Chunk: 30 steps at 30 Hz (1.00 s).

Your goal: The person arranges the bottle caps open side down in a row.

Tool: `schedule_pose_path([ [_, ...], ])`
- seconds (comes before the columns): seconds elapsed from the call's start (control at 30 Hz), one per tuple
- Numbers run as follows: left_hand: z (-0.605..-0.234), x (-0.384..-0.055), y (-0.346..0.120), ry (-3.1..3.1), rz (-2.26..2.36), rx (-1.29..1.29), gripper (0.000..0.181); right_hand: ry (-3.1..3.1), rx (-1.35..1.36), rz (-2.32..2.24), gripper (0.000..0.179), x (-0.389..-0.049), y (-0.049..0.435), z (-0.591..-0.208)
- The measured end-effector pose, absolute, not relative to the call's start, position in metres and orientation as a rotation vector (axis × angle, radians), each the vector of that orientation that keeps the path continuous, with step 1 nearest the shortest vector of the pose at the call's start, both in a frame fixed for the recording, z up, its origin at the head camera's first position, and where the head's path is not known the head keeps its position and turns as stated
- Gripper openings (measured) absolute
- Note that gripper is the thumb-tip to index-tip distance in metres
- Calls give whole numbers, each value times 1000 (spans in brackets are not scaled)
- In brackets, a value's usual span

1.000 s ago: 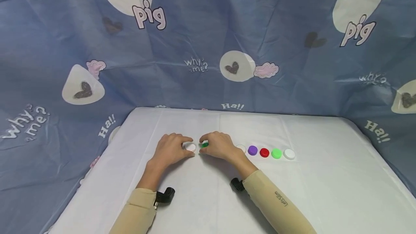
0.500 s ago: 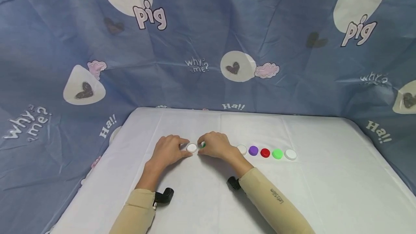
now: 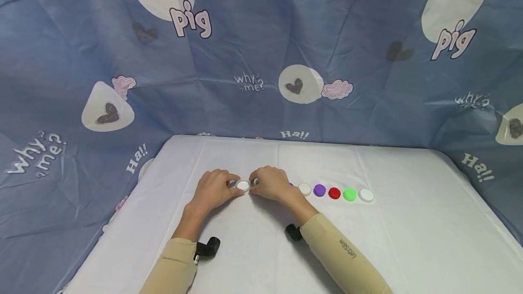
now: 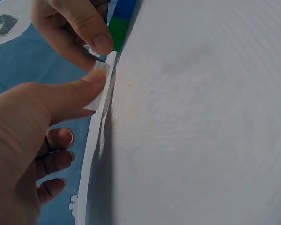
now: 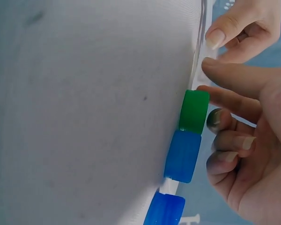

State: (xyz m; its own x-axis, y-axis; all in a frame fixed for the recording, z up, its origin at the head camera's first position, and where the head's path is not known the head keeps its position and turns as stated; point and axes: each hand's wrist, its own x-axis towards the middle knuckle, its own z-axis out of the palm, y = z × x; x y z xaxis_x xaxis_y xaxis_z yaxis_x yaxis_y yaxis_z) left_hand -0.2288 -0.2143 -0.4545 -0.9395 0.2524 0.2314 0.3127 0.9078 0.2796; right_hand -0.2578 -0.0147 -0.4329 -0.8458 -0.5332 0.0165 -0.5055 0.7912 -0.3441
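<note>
A white bottle cap [image 3: 243, 186] lies on the table at the left end of a row of caps. My left hand [image 3: 214, 187] pinches it between thumb and index finger, as the left wrist view also shows, with the other fingers loosely bent. Close by on the right is my right hand [image 3: 269, 184], thumb and index finger apart beside the white cap and a green cap [image 5: 195, 111]. I cannot tell whether its fingertips touch either one. Past the green cap stand a blue cap [image 5: 183, 156] and another blue cap [image 5: 165, 209], mostly hidden by the right hand in the head view.
The row runs on rightward with a white cap [image 3: 304, 189], a purple cap [image 3: 319, 190], a red cap [image 3: 334, 193], a light green cap [image 3: 350, 194] and another white cap [image 3: 366, 195]. A white cloth covers the table [image 3: 408, 239]; a blue printed curtain [image 3: 229, 58] hangs behind.
The white cap and left fingers have shifted slightly right, narrowing the gap to the right hand. The right hand has moved slightly left, covering more of the green cap.
</note>
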Motion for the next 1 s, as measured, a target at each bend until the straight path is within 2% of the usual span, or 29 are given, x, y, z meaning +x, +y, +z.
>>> schedule_pose_path([
  [0.43,-444,-226,-217,-2824,-618,-511,36,2776,-890,-745,43,-265,-7,-432],
  [0.83,-444,-224,-214,-2830,-713,-532,34,2703,-897,-907,36,-265,0,-429],
  [1.0,-443,-222,-213,-2831,-657,-542,38,2579,-836,-1030,30,-267,4,-430],
])
